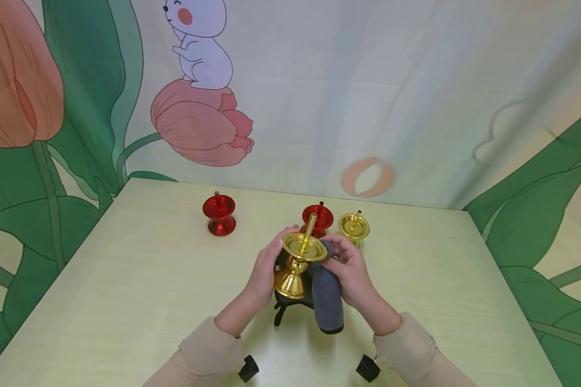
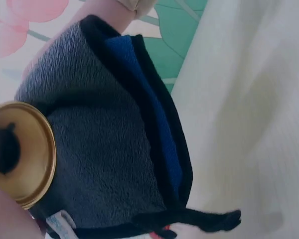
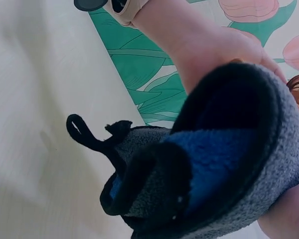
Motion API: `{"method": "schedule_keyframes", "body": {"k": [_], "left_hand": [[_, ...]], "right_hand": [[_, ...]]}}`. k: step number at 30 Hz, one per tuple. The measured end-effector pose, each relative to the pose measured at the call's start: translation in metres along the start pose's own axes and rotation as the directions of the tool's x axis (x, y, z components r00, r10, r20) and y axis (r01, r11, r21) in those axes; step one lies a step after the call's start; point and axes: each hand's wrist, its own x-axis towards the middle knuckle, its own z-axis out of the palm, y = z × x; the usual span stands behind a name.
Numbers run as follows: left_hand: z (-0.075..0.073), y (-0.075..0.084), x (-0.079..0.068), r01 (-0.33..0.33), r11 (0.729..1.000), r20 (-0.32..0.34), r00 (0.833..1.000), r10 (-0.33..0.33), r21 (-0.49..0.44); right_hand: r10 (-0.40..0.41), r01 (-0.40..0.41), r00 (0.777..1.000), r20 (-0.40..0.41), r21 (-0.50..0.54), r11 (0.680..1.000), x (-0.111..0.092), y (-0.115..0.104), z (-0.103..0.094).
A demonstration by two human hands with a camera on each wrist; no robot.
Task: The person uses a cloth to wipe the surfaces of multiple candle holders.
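Over the middle of the table, a gold candle holder (image 1: 295, 264) with a round dish and an upright stem leans slightly to the right. My left hand (image 1: 265, 263) grips it from the left side. A grey cloth (image 1: 328, 298) with dark edging and blue inner side hangs from my right hand (image 1: 352, 269), which pinches it against the dish's right rim. In the left wrist view, the holder's round gold underside (image 2: 39, 149) shows beside the cloth (image 2: 99, 154). The right wrist view has the folded cloth (image 3: 284, 144) covering most of the right fingers.
Behind the hands stand a red candle holder (image 1: 318, 216) and a smaller-looking gold one (image 1: 354, 224), both partly hidden. Another red holder (image 1: 220, 212) stands at the back left. A printed curtain (image 1: 319, 97) hangs behind the pale table (image 1: 126, 301).
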Motion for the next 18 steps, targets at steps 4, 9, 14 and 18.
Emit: {"method": "schedule_keyframes", "body": {"k": [4,9,14,18], "left_hand": [[-0.004,0.003,0.001,0.018,0.999,-0.067,0.998,-0.015,0.046],[-0.005,0.012,-0.002,-0.050,0.969,-0.207,0.973,0.102,0.241],[-0.001,0.018,-0.004,-0.010,0.942,-0.180,0.981,0.074,0.336],[0.001,0.018,-0.002,0.056,0.955,-0.164,0.986,-0.008,0.292]], "right_hand": [[0.001,-0.001,1.000,-0.012,-0.007,1.000,0.000,0.000,0.000],[0.007,-0.012,0.998,-0.070,-0.069,0.998,0.001,-0.001,0.000],[-0.010,-0.002,0.995,-0.103,-0.109,0.994,0.001,-0.003,0.002],[-0.009,0.000,0.994,-0.109,-0.085,0.996,0.001,-0.003,0.004]]}}
